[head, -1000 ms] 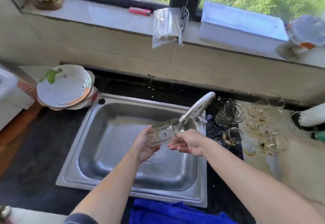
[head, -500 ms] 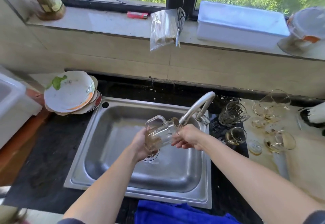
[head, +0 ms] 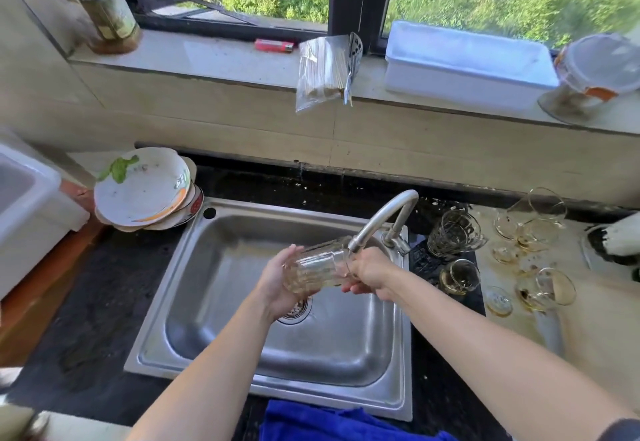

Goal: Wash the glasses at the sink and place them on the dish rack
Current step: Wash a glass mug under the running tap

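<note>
A clear ribbed glass [head: 318, 265] lies on its side over the steel sink [head: 242, 347], right under the tap spout [head: 379, 217]. My left hand [head: 277, 281] cups its base from below. My right hand [head: 372, 272] grips its rim end, fingers curled around it. Several dirty glasses [head: 453, 232] stand on the counter to the right of the sink, some with brownish residue [head: 543, 290]. No dish rack is clearly visible.
A stack of dirty plates [head: 145, 191] sits left of the sink. A blue cloth [head: 332, 423] lies at the front edge. On the sill stand a white box [head: 467, 62], a plastic bag [head: 322, 69], a bottle [head: 104, 7] and a lidded container [head: 595, 73].
The glass has been turned from more upright to lying on its side under the spout. Both hands have stayed over the sink's middle, close to the tap.
</note>
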The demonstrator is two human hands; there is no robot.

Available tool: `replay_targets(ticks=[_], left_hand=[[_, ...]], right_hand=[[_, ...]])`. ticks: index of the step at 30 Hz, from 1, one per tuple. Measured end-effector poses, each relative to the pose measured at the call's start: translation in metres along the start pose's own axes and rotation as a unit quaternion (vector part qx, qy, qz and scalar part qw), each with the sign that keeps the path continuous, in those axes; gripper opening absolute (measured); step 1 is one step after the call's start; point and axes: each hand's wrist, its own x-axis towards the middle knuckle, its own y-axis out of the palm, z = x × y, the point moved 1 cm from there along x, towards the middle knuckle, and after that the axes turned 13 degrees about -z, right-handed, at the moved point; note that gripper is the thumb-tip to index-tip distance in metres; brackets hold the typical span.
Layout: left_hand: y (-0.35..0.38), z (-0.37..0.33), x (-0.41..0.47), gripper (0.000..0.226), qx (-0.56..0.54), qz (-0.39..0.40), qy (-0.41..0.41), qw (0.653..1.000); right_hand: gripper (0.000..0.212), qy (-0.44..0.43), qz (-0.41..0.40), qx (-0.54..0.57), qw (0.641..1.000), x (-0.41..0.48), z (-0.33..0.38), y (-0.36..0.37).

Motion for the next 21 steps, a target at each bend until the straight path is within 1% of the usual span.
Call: replay_targets(ticks=[1, 2, 4, 5, 6, 7, 8, 10, 12, 14, 15, 17, 18, 20, 21], left_hand=[[0.0, -0.001, 0.001, 0.031, -0.008, 0.0, 0.009, 1.0], [-0.001, -0.001, 0.002, 0.034, 0.006, -0.005, 0.014, 1.0], [-0.004, -0.002, 0.002, 0.041, 0.052, -0.021, 0.013, 0.998], [-0.005, -0.003, 0.002, 0.043, 0.073, -0.03, 0.004, 0.997], [-0.006, -0.005, 0.003, 0.043, 0.093, -0.038, -0.007, 0.995], [-0.007, -0.005, 0.002, 0.044, 0.117, -0.042, -0.017, 0.992], [-0.007, -0.005, 0.001, 0.044, 0.134, -0.04, -0.026, 0.99], [-0.005, -0.002, 0.001, 0.045, 0.116, -0.029, -0.035, 0.992], [-0.003, 0.003, 0.002, 0.035, 0.034, -0.018, -0.025, 0.999], [0.0, 0.003, 0.001, 0.023, -0.037, -0.01, -0.003, 0.999], [0.0, 0.002, 0.001, 0.023, -0.039, -0.005, 0.007, 0.999], [-0.002, 0.002, 0.003, 0.034, 0.008, -0.014, 0.016, 1.0], [-0.002, 0.001, 0.003, 0.041, 0.044, -0.019, 0.007, 0.999], [-0.002, 0.0, 0.002, 0.051, 0.081, -0.004, -0.021, 0.996], [-0.001, 0.0, 0.001, 0.052, 0.071, 0.003, -0.025, 0.997]], right_hand=[[0.022, 0.02, 0.014, 0.003, 1.0, -0.002, -0.002, 0.001], [0.022, 0.026, 0.026, -0.012, 0.999, -0.004, -0.003, 0.001], [0.024, -0.002, 0.021, -0.084, 0.996, -0.004, -0.002, -0.004], [0.027, -0.036, -0.005, -0.143, 0.989, -0.003, 0.0, -0.008], [0.029, -0.078, -0.05, -0.206, 0.974, -0.001, 0.002, -0.013], [0.029, -0.12, -0.093, -0.247, 0.957, 0.001, 0.004, -0.016], [0.027, -0.143, -0.107, -0.244, 0.953, 0.001, 0.006, -0.016], [0.017, -0.135, -0.07, -0.154, 0.976, 0.001, 0.005, -0.009], [0.013, -0.085, -0.046, -0.089, 0.991, 0.002, 0.001, -0.003], [0.019, -0.018, -0.007, -0.038, 0.999, -0.001, -0.002, -0.001], [0.019, 0.006, 0.014, -0.026, 1.0, -0.003, -0.004, -0.001], [0.012, 0.006, 0.034, -0.041, 0.999, -0.003, -0.004, -0.004], [0.005, -0.011, 0.027, -0.047, 0.998, -0.003, -0.002, -0.006], [0.009, -0.051, -0.017, -0.047, 0.997, 0.0, 0.003, -0.01], [0.012, -0.049, -0.028, -0.038, 0.998, 0.001, 0.004, -0.011]])
